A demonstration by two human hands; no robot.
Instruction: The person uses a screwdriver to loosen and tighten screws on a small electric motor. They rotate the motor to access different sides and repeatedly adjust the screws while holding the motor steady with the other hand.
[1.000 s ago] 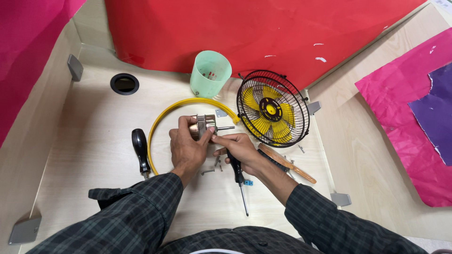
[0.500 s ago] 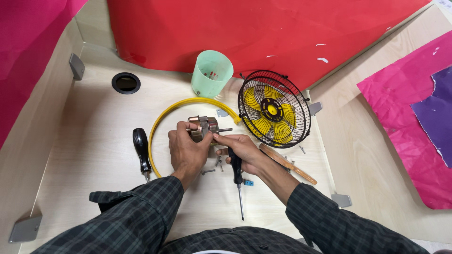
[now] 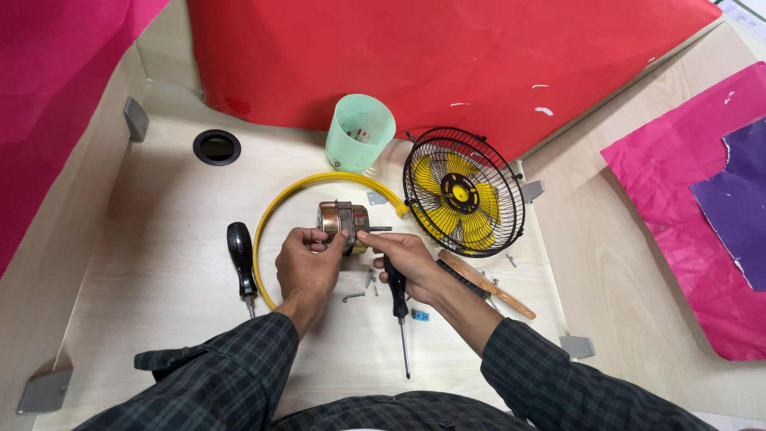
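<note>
Motor (image 3: 343,223) of a small fan, a copper and silver lump with a short shaft pointing right, sits just above the middle of the frame, inside the curve of a yellow ring (image 3: 319,185) that lies flat on the pale tabletop (image 3: 159,239). Left hand (image 3: 307,267) has its grip closed on the motor from below, thumb and fingers wrapped round its lower side. Right hand (image 3: 407,263) meets it from the right: the forefinger and thumb pinch at the motor's right edge near the shaft, while the other fingers are clenched on the black handle of a screwdriver (image 3: 397,307), whose blade points down toward the bottom of the frame. Whether the fingertips hold a small part there is hard to tell from this angle.

Right of the hands stands a black wire fan guard (image 3: 511,199) with yellow blades (image 3: 459,195) inside it, tilted toward the camera. Above the motor, near the red sheet (image 3: 447,56) at the top of the frame, a light green cup (image 3: 361,132) stands upright. A second screwdriver with a black handle (image 3: 241,259) lies left of the yellow ring, just outside it. A wooden-handled tool (image 3: 483,283) lies under the right forearm, lower right of centre. Loose screws (image 3: 355,296) are scattered between the two hands, and a small blue piece (image 3: 420,315) lies just right of the held screwdriver's blade. A round black hole (image 3: 216,147) shows in the tabletop at upper left.
</note>
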